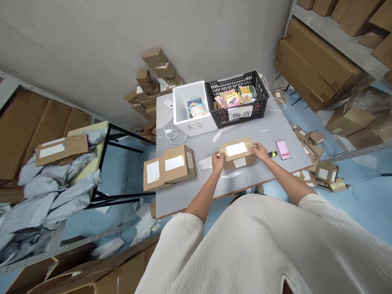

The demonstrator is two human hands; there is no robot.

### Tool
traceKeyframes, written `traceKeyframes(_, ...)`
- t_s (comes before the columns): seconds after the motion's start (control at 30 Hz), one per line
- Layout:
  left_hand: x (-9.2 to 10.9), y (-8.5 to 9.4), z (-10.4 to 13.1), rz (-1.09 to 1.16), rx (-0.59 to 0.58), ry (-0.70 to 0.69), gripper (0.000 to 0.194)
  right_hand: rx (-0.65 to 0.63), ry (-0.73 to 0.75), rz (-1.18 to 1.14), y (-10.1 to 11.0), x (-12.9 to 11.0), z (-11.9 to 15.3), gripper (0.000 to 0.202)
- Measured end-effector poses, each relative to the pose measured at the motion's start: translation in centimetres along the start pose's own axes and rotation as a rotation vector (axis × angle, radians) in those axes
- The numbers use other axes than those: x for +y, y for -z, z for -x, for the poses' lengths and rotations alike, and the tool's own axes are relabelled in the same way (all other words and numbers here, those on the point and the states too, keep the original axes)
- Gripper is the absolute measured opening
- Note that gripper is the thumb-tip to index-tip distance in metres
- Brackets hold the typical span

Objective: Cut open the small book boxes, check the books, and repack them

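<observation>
I have the carton (239, 154) on the tabletop (190, 202), toward its near side, between the left hand (217, 161) and the right hand (260, 151). It is a brown oblong box lying flat, with a large white label across its top and a smaller white patch on the side facing me. The left fingers are clamped on its left end, by the label's edge; the right fingers are clamped on its right end.

My near edge runs just in front of the carton, past a torn white scrap (232, 174). Leftward I see a stretch of gray surface, then two labeled boxes (178, 165) side by side, the outer one jutting over the left edge. To the right, a black-and-yellow tool (272, 154) lies beside the right forearm, with a blurred pink item (283, 149) just past it. Behind the carton, a gray strip reaches back to two containers.

The white foam box (208, 123) holds a few colorful books (197, 108). Touching it, or nearly so, the black mesh crate (219, 119) holds more books (233, 99) and carries a handwritten paper sign (240, 114) on its front.
</observation>
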State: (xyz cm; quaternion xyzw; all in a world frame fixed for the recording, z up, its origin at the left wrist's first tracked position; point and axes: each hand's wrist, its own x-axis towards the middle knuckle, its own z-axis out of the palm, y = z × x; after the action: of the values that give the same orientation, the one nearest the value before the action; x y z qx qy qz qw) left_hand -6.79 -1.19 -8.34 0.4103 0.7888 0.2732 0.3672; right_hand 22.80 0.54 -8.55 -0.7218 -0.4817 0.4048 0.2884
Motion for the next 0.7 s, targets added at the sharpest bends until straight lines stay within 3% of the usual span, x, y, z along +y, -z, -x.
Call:
traceKeyframes(0.2, -2.2, -0.2, 0.8, -0.021, -0.072, -0.032, 0.037, 0.042, -0.069, 0.164, -0.3, 2.2, 0.4, 0.044)
traceKeyframes(0.47, -1.6, -0.8, -0.1, 0.029, -0.033, -0.070, 0.037, 0.065, -0.002, 0.170, -0.6, 1.5, 0.1, 0.034)
traceKeyframes(0.7, -1.8, -0.8, 0.2, 0.098, -0.082, -0.155, 0.041, 0.002, 0.065, 0.060, -0.7, 1.6, 0.1, 0.034)
